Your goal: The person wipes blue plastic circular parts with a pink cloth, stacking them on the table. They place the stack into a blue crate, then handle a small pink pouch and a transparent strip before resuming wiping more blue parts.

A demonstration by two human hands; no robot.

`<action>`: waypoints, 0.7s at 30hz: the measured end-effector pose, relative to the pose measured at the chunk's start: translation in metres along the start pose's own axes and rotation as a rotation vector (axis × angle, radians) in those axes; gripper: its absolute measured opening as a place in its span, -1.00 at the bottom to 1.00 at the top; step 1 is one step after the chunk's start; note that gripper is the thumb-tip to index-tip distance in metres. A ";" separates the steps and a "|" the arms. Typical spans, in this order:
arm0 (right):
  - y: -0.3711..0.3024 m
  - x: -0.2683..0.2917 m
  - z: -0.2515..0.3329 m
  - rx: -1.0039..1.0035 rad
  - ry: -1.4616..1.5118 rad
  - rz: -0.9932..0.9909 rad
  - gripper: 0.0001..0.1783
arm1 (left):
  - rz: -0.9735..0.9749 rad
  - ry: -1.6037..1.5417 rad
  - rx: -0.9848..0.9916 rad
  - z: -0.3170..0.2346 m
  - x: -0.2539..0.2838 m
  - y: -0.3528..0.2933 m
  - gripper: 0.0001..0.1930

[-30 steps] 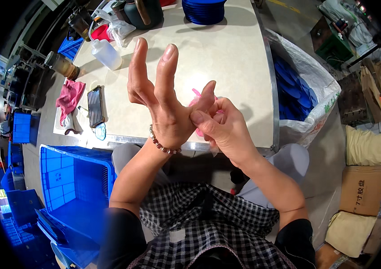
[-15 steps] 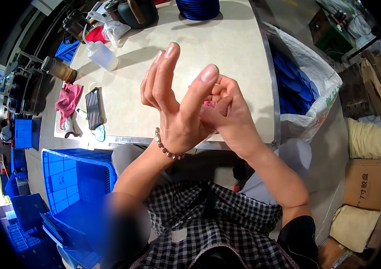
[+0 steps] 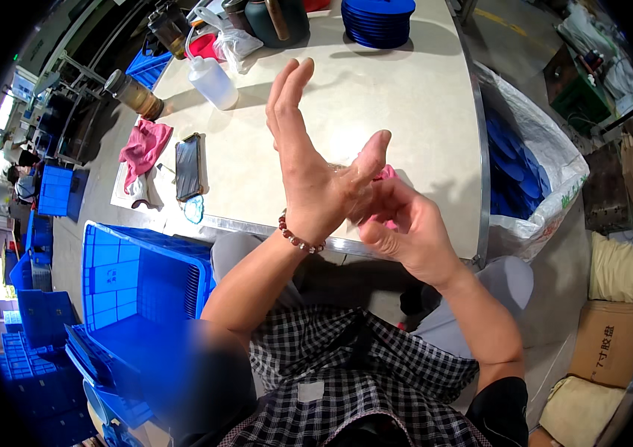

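Observation:
My left hand (image 3: 316, 175), a beaded bracelet (image 3: 300, 237) round its wrist, is raised above the near edge of the table with its fingers stretched up and its thumb apart. My right hand (image 3: 413, 231) is curled against the base of the left thumb. Its fingers close on a crumpled pink cloth (image 3: 388, 173), which shows only in bits between the hands. Most of the cloth is hidden by my fingers. The skin by the left thumb looks shiny.
On the pale table (image 3: 257, 186) are a phone (image 3: 189, 167), another pink cloth (image 3: 145, 147), a squeeze bottle (image 3: 213, 83), a jar (image 3: 134, 94), a dark kettle (image 3: 275, 22) and stacked blue discs (image 3: 377, 22). A blue crate (image 3: 141, 235) stands left; a white sack (image 3: 555, 153) of blue discs stands right.
My right hand has shifted down and right along the left hand, and its fingers have loosened somewhat. More pink cloth shows. The left thumb has swung outward, and the whole view has shifted.

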State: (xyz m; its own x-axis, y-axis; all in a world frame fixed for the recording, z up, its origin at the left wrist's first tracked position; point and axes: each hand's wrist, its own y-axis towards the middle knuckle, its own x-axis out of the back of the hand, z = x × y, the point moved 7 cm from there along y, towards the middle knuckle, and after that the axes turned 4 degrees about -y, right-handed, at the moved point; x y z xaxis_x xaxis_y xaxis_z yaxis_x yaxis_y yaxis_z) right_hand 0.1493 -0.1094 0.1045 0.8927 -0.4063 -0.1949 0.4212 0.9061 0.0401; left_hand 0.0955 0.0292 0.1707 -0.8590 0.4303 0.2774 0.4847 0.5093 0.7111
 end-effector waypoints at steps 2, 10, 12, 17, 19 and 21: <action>-0.002 -0.007 0.003 -0.013 -0.031 0.047 -0.63 | -0.039 0.064 -0.040 0.003 0.005 0.003 0.04; -0.014 -0.018 0.016 -0.103 0.113 0.112 -0.77 | -0.132 0.241 -0.251 -0.016 0.012 0.009 0.04; -0.014 -0.014 0.014 -0.134 0.141 0.112 -0.78 | -0.111 0.179 -0.197 -0.006 0.009 0.009 0.01; -0.013 -0.013 0.013 -0.144 0.125 0.123 -0.73 | -0.009 0.052 -0.070 0.010 0.002 0.006 0.00; -0.015 -0.016 0.015 -0.128 0.145 0.125 -0.74 | -0.014 0.058 -0.091 0.006 0.001 0.006 0.01; -0.016 -0.017 0.017 -0.095 0.150 0.127 -0.76 | -0.071 0.127 -0.167 0.002 0.003 0.006 0.01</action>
State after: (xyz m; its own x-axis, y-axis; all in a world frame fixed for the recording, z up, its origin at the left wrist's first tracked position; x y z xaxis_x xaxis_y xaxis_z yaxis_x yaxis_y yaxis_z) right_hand 0.1301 -0.1186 0.1243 0.9009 -0.2726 -0.3377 0.2836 0.9588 -0.0173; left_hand 0.0962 0.0348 0.1749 -0.9092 0.2951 0.2939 0.3969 0.4001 0.8261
